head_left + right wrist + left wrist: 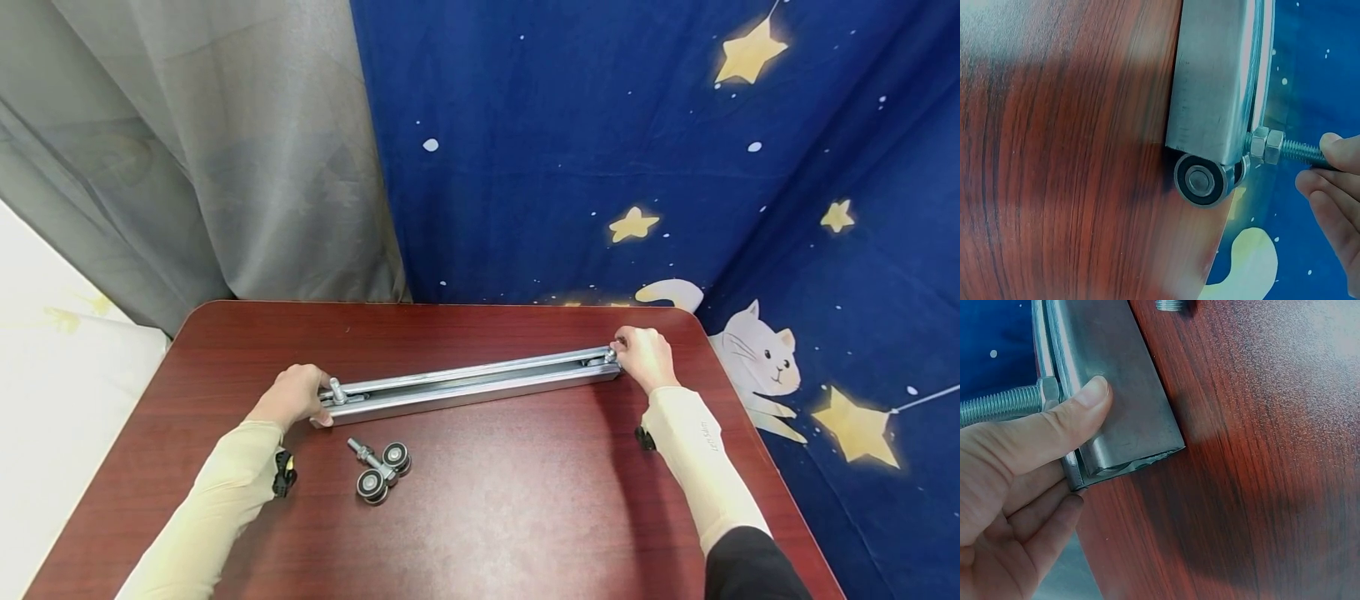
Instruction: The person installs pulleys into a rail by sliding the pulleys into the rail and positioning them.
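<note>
A long silver metal track (pixel 465 398) lies across the table with its slot facing up. My left hand (pixel 296 393) grips its left end, thumb on the near side wall and fingers at the far side. Beside that thumb a threaded bolt (pixel 1000 406) with a nut stands up out of the slot. At the right end my right hand (pixel 647 357) pinches the threaded bolt (pixel 1300 151) of a roller trolley between thumb and fingers. One black-rimmed wheel (pixel 1199 181) of this trolley sticks out past the track's end; the rest is hidden inside.
A loose roller trolley (pixel 386 473) with its bolt lies on the red-brown wooden table (pixel 510 508), in front of the track's left part. Behind the table hang a grey curtain (pixel 285 167) and a blue curtain (pixel 540 167) with stars.
</note>
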Motion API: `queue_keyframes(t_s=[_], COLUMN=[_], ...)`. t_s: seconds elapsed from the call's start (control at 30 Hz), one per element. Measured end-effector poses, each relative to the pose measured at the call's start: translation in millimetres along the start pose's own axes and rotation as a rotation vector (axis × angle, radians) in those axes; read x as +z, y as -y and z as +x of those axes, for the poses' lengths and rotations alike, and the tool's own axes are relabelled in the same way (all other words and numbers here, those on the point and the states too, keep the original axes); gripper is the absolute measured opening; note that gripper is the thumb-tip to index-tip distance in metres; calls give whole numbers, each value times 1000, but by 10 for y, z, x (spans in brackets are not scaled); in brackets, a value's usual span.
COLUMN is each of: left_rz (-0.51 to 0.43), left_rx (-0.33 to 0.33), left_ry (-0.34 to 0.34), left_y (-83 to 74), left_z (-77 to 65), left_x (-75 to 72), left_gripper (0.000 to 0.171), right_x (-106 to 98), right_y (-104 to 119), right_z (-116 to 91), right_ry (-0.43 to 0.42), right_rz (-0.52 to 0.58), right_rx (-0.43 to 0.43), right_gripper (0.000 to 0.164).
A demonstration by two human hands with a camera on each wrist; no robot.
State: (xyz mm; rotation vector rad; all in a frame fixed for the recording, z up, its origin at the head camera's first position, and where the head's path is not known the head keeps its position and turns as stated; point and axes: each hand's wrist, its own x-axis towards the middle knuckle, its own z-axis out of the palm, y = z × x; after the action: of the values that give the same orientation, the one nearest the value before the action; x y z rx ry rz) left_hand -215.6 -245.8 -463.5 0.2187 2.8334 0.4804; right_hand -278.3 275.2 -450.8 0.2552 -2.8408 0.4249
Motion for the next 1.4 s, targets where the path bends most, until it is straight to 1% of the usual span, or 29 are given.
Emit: queue_keyframes(t_s=[0.3, 0.63, 0.77, 0.87, 1.0, 1.1, 1.2, 1.27, 1.33, 1.4], left_rz=[-12, -14, -15, -16, -18, -12, -17, -16, -12, -17], left_rx=[-7, -4, -16, -23, -19, -9, -10, -9, -11, -13], left_ry=[1, -2, 2, 8, 11, 5, 10, 16, 20, 21], left_y=[7, 7, -3, -7, -12, -7, -6, -5, 0, -1], left_z=[20, 13, 14, 10, 4, 1, 0, 2, 2, -9], left_x=[6, 15, 10, 6, -3, -6, -1, 2, 7, 13], left_gripper=[49, 50, 51, 52, 51, 51, 51, 52, 53, 53], right_x=[19, 36, 45, 60, 62, 47, -8, -60, -98, -96], right_y=[110, 254, 298, 315, 310, 292, 262, 224, 162, 83], right_z=[21, 58, 64, 57, 43, 54, 88, 126, 171, 207], right_ry=[32, 99, 106, 95, 103, 147, 238, 320, 406, 483], right_rz=[-6, -25, -28, -30, -13, 10, 65, 129, 189, 206], right_rx=[-26, -69, -77, -77, -68, -65, -61, -55, -54, -50], right_gripper=[8, 4, 5, 5, 7, 9, 16, 25, 38, 49])
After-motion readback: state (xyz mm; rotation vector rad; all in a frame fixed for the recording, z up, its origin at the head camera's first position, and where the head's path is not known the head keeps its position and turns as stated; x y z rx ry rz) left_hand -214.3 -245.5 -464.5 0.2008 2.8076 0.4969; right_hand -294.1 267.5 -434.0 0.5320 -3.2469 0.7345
